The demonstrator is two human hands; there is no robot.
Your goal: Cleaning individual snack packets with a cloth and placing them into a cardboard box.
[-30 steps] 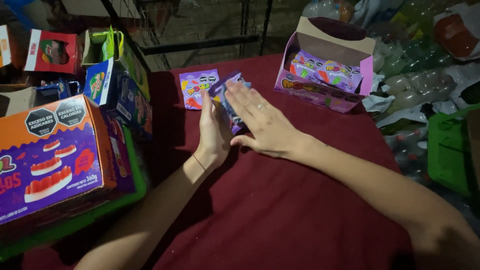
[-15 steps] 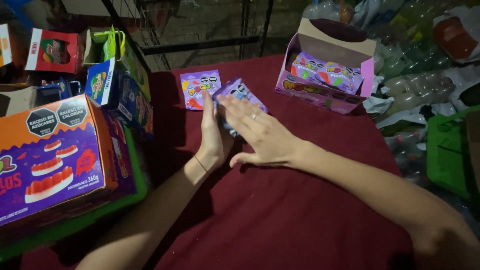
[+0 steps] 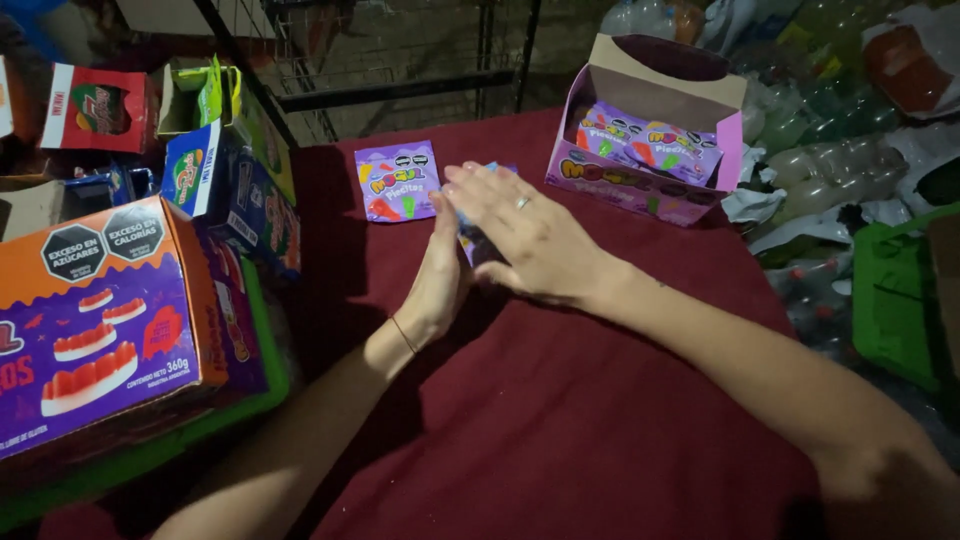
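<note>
Both hands meet mid-tabletop: the left hand (image 3: 440, 275) stands on edge, fingers straight, against a small stack of purple candy packets (image 3: 472, 240); the right hand (image 3: 525, 240) lies flat on top, fingers spread. Another packet (image 3: 398, 180) lies at ten o'clock.

One purple candy packet (image 3: 398, 181) lies alone, one open purple display box (image 3: 650, 130), two hands.
</note>
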